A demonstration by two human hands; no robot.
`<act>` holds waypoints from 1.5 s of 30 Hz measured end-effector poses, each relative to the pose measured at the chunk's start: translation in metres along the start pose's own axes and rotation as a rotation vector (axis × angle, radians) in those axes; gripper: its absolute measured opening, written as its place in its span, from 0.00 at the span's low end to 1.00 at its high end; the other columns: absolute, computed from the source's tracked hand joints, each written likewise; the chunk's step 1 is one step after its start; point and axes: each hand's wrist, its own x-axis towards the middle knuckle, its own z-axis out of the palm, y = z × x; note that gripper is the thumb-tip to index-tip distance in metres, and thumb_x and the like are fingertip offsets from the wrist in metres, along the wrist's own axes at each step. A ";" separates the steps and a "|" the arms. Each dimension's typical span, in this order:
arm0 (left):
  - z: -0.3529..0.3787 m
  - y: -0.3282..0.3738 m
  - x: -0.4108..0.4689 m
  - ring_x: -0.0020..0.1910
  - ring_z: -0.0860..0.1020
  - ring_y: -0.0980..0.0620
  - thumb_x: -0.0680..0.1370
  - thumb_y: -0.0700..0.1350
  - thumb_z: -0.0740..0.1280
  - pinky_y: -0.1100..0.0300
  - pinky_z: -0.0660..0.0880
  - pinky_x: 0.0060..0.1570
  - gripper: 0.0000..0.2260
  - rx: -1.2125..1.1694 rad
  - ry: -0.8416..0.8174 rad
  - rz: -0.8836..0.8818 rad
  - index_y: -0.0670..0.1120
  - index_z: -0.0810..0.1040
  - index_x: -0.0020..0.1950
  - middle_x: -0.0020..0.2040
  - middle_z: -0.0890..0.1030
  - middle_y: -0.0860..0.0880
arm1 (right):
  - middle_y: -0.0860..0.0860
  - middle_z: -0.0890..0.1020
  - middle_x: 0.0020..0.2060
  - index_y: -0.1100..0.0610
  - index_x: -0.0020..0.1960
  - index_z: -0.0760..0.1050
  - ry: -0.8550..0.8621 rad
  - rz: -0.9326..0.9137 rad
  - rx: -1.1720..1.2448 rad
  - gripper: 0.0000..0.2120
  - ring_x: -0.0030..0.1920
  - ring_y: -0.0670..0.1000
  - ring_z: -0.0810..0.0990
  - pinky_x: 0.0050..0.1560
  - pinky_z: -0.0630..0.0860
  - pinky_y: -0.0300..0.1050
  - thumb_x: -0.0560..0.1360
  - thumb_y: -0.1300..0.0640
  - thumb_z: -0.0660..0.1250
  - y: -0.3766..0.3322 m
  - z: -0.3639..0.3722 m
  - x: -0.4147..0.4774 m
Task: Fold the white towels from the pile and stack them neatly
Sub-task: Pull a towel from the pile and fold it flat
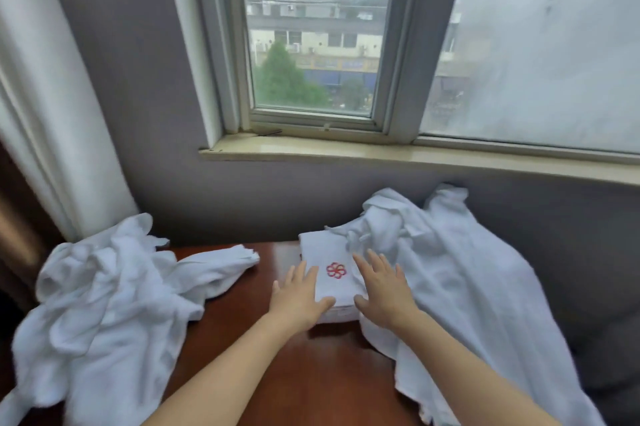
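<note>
- The left hand [299, 294] lay flat, palm down, on the left edge of the folded towel [333, 287], its fingers [304, 273] straight and slightly spread, the thumb stretched along the near edge.
- The right hand [384, 294] lay flat at the towel's right edge, fingers [371, 264] straight and spread, partly resting on the loose white cloth beside it.
- Both bare forearms reached in from the bottom of the view, angled toward each other.
- One folded towel showed on top, bearing a red flower emblem [336, 269]; a white layer sat under its near edge (how many lay beneath, I could not tell).
- Two heaps of unfolded white towels flanked it: the left heap [104, 294] and the right heap [450, 280], the latter touching the folded towel. The count within each was unclear.
- All rested on a reddish-brown wooden worktop [311, 373] set against a grey wall [138, 79].
- Above ran a pale window sill [381, 152] and a window [311, 27] looking onto buildings and a tree; a white curtain [52, 96] hung at the left.
</note>
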 end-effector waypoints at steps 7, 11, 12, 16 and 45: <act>0.019 0.105 0.032 0.78 0.53 0.49 0.80 0.60 0.61 0.48 0.55 0.75 0.33 -0.151 0.007 0.084 0.48 0.53 0.80 0.80 0.54 0.48 | 0.52 0.48 0.80 0.48 0.80 0.44 0.029 0.128 0.112 0.38 0.79 0.55 0.46 0.76 0.46 0.60 0.78 0.47 0.61 0.106 -0.024 -0.010; 0.028 0.139 0.049 0.79 0.53 0.50 0.80 0.59 0.60 0.51 0.57 0.75 0.33 -0.208 -0.012 0.105 0.49 0.53 0.80 0.80 0.54 0.49 | 0.51 0.50 0.79 0.49 0.80 0.45 0.051 0.159 0.183 0.37 0.79 0.53 0.47 0.77 0.46 0.60 0.78 0.46 0.61 0.146 -0.029 -0.003; 0.030 0.144 0.054 0.79 0.53 0.51 0.80 0.59 0.60 0.51 0.58 0.74 0.33 -0.217 -0.023 0.098 0.49 0.52 0.80 0.80 0.53 0.50 | 0.51 0.50 0.79 0.50 0.80 0.45 0.050 0.168 0.195 0.36 0.79 0.53 0.47 0.77 0.46 0.59 0.79 0.46 0.61 0.154 -0.030 0.000; 0.038 0.158 0.073 0.78 0.55 0.51 0.80 0.61 0.60 0.51 0.62 0.72 0.33 -0.246 -0.061 0.055 0.50 0.51 0.80 0.81 0.52 0.52 | 0.53 0.50 0.79 0.50 0.80 0.46 0.037 0.212 0.236 0.36 0.79 0.53 0.48 0.76 0.47 0.58 0.78 0.46 0.61 0.177 -0.027 0.016; 0.080 0.215 0.167 0.75 0.58 0.39 0.72 0.70 0.64 0.46 0.62 0.70 0.50 -0.471 -0.150 -0.306 0.42 0.44 0.79 0.77 0.54 0.41 | 0.57 0.69 0.68 0.54 0.80 0.42 -0.038 0.532 0.236 0.57 0.70 0.57 0.67 0.69 0.62 0.53 0.65 0.26 0.65 0.248 0.006 0.071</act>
